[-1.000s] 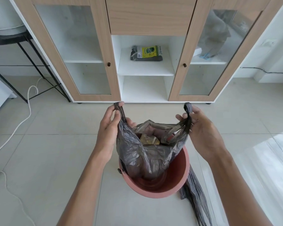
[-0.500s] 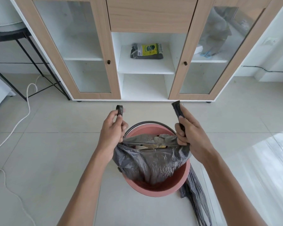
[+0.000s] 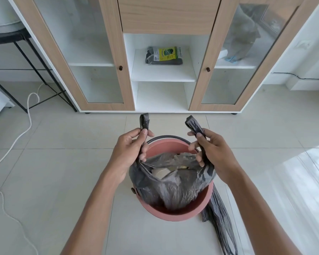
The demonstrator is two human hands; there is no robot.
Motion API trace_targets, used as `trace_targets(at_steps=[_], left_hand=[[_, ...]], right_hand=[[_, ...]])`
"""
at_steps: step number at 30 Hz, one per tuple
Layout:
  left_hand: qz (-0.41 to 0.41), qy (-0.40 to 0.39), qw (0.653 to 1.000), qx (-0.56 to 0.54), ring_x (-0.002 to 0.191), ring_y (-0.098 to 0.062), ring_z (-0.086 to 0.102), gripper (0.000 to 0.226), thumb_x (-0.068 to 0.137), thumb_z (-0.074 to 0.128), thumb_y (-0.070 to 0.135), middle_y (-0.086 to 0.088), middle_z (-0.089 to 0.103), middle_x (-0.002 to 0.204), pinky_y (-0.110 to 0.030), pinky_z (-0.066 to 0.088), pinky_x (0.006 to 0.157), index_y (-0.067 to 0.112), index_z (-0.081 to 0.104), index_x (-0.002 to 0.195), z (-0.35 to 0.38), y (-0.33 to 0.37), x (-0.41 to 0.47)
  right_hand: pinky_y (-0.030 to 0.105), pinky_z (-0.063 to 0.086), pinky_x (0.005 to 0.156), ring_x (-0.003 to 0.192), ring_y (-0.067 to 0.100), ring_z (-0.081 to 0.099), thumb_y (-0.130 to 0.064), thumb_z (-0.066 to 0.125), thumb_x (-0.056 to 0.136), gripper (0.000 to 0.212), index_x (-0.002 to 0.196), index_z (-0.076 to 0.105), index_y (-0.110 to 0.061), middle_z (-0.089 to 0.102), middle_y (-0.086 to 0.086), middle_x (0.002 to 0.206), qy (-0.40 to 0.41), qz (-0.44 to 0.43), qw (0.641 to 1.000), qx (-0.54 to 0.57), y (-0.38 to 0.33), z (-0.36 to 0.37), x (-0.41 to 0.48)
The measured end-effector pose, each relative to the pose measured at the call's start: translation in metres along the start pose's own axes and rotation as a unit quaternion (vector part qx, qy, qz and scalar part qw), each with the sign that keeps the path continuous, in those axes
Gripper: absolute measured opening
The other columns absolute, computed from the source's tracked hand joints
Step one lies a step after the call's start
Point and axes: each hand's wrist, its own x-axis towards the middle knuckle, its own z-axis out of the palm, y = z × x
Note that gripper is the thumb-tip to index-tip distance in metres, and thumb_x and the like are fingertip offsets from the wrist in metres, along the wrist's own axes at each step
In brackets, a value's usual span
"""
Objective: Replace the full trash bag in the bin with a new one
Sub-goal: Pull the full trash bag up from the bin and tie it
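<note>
Nearest me, the pink bin (image 3: 175,215) stands on the tiled floor with the full trash bag (image 3: 173,186) sitting inside it, its top open and rubbish showing. A flat dark bag (image 3: 219,218) lies on the floor, touching the bin's right side. My left hand (image 3: 131,150) has its fingers curled round the bag's left handle (image 3: 144,120). My right hand (image 3: 215,153) grips the right handle (image 3: 192,123). Both handles stick up above the fists. Beyond stands a cabinet (image 3: 166,17), with a pack of bags (image 3: 164,55) on its middle shelf.

Tiled floor (image 3: 63,172), pink bin (image 3: 175,215), flat dark bag (image 3: 219,218) beside, white cable (image 3: 29,115)
</note>
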Motion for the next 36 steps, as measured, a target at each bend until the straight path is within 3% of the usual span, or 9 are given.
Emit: trace_targets(at_steps=[3,6,11,13,16,20,30,33,36], left_hand=[[-0.008,-0.011,1.000,0.013,0.047,-0.010,0.020,0.033,0.103,0.046,0.037,0.007,0.025,0.055,-0.023,0.023,0.045,0.020,0.066,0.084,0.005,-0.002,0.000],[-0.033,-0.028,0.999,0.020,0.047,-0.008,0.019,0.033,0.107,0.039,0.026,0.010,0.027,0.053,-0.019,0.018,0.043,0.017,0.067,0.093,0.009,-0.003,0.003],[-0.017,-0.081,0.997,0.001,0.060,-0.012,0.046,0.024,0.106,0.038,0.010,-0.002,0.071,0.078,-0.026,0.037,0.060,0.003,0.060,0.113,0.008,0.001,-0.001],[-0.006,-0.086,0.996,0.011,0.072,-0.017,0.061,0.020,0.105,0.042,0.012,-0.008,0.077,0.097,-0.032,0.046,0.073,-0.003,0.053,0.110,0.007,0.001,-0.003],[-0.018,-0.083,0.996,0.038,0.076,-0.024,0.073,0.018,0.100,0.054,0.022,-0.006,0.078,0.094,-0.035,0.051,0.086,0.004,0.058,0.101,0.009,0.002,-0.005],[-0.014,-0.048,0.999,0.016,0.049,-0.014,0.046,0.017,0.096,0.062,0.028,-0.002,0.056,0.058,-0.024,0.046,0.064,0.021,0.076,0.091,0.013,-0.001,-0.004],[-0.025,-0.082,0.996,0.016,0.048,-0.006,0.033,0.020,0.099,0.057,0.022,0.014,0.049,0.048,-0.018,0.030,0.050,0.007,0.069,0.095,0.025,0.000,-0.005],[-0.032,-0.086,0.996,0.016,0.047,-0.006,0.033,0.021,0.100,0.056,0.021,0.015,0.050,0.047,-0.017,0.030,0.050,0.005,0.069,0.096,0.029,0.000,-0.006],[-0.038,-0.079,0.996,0.037,0.045,-0.006,0.036,0.017,0.099,0.058,0.025,0.013,0.050,0.047,-0.013,0.035,0.049,0.015,0.070,0.092,0.034,-0.001,-0.008]], right_hand=[[0.022,0.028,0.037,0.041,0.010,0.026,-0.026,0.050,0.103,0.026,0.109,0.071,-0.011,0.038,-0.004,0.053,0.009,0.016,1.000,-0.013,0.003,0.003,0.000],[0.021,0.019,0.040,0.044,0.008,0.021,-0.026,0.040,0.107,0.034,0.111,0.070,-0.011,0.033,-0.009,0.053,0.024,0.053,0.998,-0.022,0.005,0.004,0.006],[0.023,0.014,0.044,0.047,0.008,0.023,-0.005,0.031,0.102,0.022,0.100,0.045,0.012,0.038,-0.001,0.063,0.021,0.076,0.997,0.023,0.007,0.002,0.011],[0.020,0.019,0.042,0.048,0.007,0.026,-0.007,0.032,0.105,0.021,0.100,0.051,0.000,0.044,0.000,0.065,0.020,0.057,0.998,0.001,0.011,0.001,0.010],[0.020,0.023,0.041,0.047,0.009,0.030,-0.009,0.038,0.106,0.026,0.105,0.063,0.000,0.048,0.000,0.063,0.017,0.043,0.998,0.034,0.013,0.001,0.011],[0.022,0.029,0.037,0.044,0.011,0.036,-0.009,0.047,0.103,0.021,0.099,0.064,0.003,0.047,0.001,0.061,0.037,0.033,0.999,0.018,0.013,0.001,0.010],[0.017,0.023,0.041,0.049,0.008,0.023,-0.014,0.040,0.105,0.061,0.057,0.068,-0.039,0.034,-0.004,0.063,-0.051,0.032,0.996,-0.068,0.007,0.016,0.006],[0.019,0.018,0.043,0.049,0.007,0.024,-0.005,0.038,0.102,0.055,0.062,0.066,-0.031,0.036,-0.004,0.064,-0.053,0.064,0.996,-0.014,0.007,0.016,0.006],[0.023,0.017,0.044,0.053,0.010,0.023,-0.012,0.042,0.096,0.021,0.088,0.060,-0.015,0.038,-0.003,0.067,-0.069,0.087,0.993,0.044,0.009,0.016,0.008]])
